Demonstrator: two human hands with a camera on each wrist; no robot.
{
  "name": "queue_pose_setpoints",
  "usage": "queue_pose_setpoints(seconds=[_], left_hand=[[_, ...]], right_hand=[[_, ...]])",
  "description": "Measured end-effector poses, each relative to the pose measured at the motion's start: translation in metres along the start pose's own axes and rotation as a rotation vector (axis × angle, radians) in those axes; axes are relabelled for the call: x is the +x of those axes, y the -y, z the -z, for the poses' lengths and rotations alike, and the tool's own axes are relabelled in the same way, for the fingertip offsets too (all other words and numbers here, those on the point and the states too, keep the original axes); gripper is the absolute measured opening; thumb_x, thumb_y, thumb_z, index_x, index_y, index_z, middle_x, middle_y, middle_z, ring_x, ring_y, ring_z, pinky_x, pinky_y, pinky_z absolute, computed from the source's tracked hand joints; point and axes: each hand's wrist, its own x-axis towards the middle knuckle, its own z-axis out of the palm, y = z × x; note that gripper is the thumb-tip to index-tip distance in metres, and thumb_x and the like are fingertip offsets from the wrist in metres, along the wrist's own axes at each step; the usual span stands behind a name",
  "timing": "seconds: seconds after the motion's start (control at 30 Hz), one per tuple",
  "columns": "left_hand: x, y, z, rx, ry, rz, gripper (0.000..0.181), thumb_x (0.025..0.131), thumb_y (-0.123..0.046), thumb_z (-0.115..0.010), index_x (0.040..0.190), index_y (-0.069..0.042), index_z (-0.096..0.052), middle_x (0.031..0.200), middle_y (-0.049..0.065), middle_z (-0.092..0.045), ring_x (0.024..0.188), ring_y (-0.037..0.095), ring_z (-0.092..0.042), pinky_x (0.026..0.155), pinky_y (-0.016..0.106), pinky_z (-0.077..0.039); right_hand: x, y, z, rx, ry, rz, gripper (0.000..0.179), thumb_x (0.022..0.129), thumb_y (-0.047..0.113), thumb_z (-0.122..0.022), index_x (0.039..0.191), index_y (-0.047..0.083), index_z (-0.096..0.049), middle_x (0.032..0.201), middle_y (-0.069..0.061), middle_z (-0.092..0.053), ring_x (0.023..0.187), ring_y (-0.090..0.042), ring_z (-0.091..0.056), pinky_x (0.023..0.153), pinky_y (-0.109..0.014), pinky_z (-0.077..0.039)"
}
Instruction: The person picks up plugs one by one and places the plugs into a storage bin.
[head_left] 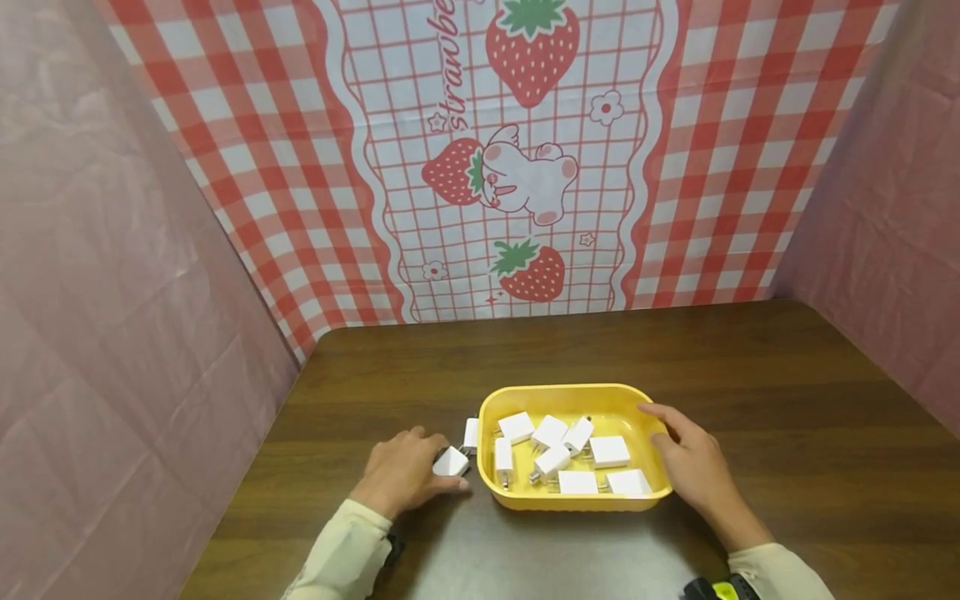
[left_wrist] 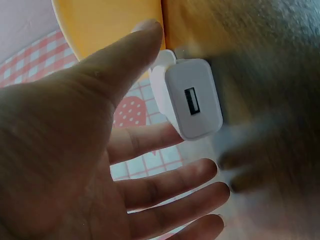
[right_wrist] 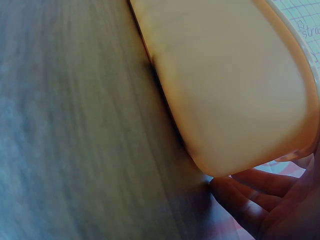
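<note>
Near the left end of a yellow plastic basket (head_left: 577, 502), my left hand (head_left: 405, 473) surrounds a white USB charger (left_wrist: 195, 100) with its thumb and index finger. The index finger touches the charger's side; the other fingers lie extended. The charger's USB port faces the left wrist camera. Another white charger (head_left: 471, 435) stands between it and the basket wall. At the basket's right end, my right hand (head_left: 697, 467) holds the rim, with several fingers (right_wrist: 245, 200) against the outside. Several white chargers lie jumbled in the basket, some with metal prongs showing.
The basket stands on a brown wood-grain table (head_left: 787, 392). A red-and-white checked cloth with strawberries (head_left: 528, 58) hangs behind it. Pink cloth hangs at the left (head_left: 127, 292) and right (head_left: 885, 208).
</note>
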Motion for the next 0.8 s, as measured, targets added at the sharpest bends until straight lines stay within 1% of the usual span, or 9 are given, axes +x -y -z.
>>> queue_pose_setpoints(seconds=[0.2,0.4,0.47,0.53,0.67,0.8], left_hand=[[0.000,-0.002,-0.004,0.019,-0.004,0.001,0.062,0.070,-0.064,-0.079,0.108,-0.016,-0.072,0.089,0.002,-0.061,0.078,0.022,-0.060,0.059,0.043,-0.047],[0.000,-0.005,-0.007,0.051,-0.026,-0.012,0.059,0.071,-0.063,-0.079,0.101,-0.013,-0.071,0.085,0.002,-0.060,0.078,0.024,-0.060,0.057,0.042,-0.046],[-0.001,-0.005,-0.008,0.059,-0.041,-0.017,0.057,0.073,-0.063,-0.078,0.099,-0.013,-0.071,0.084,0.002,-0.060,0.078,0.024,-0.060,0.056,0.042,-0.046],[-0.001,-0.006,-0.010,0.059,-0.057,-0.021,0.054,0.077,-0.062,-0.075,0.098,-0.013,-0.071,0.084,0.003,-0.061,0.079,0.024,-0.060,0.057,0.042,-0.047],[0.000,-0.006,-0.013,0.069,-0.072,-0.015,0.044,0.085,-0.055,-0.071,0.096,-0.012,-0.071,0.086,0.005,-0.062,0.081,0.025,-0.060,0.058,0.044,-0.048],[0.001,-0.005,-0.014,0.077,-0.076,0.003,0.038,0.085,-0.049,-0.072,0.092,-0.011,-0.070,0.084,0.004,-0.061,0.080,0.024,-0.059,0.058,0.044,-0.048]], right_hand=[[0.000,0.000,0.000,-0.002,0.000,-0.001,0.035,0.100,0.010,-0.053,0.134,0.008,-0.062,0.133,-0.022,-0.060,0.100,-0.032,-0.059,0.075,-0.039,-0.045],[0.000,0.000,0.001,-0.007,-0.010,0.010,0.035,0.100,0.010,-0.053,0.133,0.008,-0.063,0.133,-0.022,-0.060,0.102,-0.032,-0.059,0.075,-0.037,-0.046],[0.000,0.000,0.001,-0.005,-0.008,0.010,0.035,0.100,0.009,-0.053,0.133,0.008,-0.063,0.133,-0.022,-0.060,0.103,-0.032,-0.059,0.076,-0.037,-0.046],[0.000,0.000,0.001,-0.002,-0.006,0.010,0.035,0.100,0.009,-0.053,0.133,0.007,-0.062,0.134,-0.023,-0.060,0.103,-0.033,-0.059,0.076,-0.038,-0.046],[0.001,0.000,0.001,-0.003,-0.002,0.006,0.036,0.100,0.009,-0.052,0.134,0.007,-0.062,0.134,-0.023,-0.059,0.105,-0.033,-0.059,0.077,-0.040,-0.046],[0.002,0.000,0.001,0.000,-0.001,0.008,0.036,0.100,0.009,-0.052,0.134,0.008,-0.062,0.134,-0.022,-0.059,0.104,-0.033,-0.059,0.077,-0.040,-0.046]])
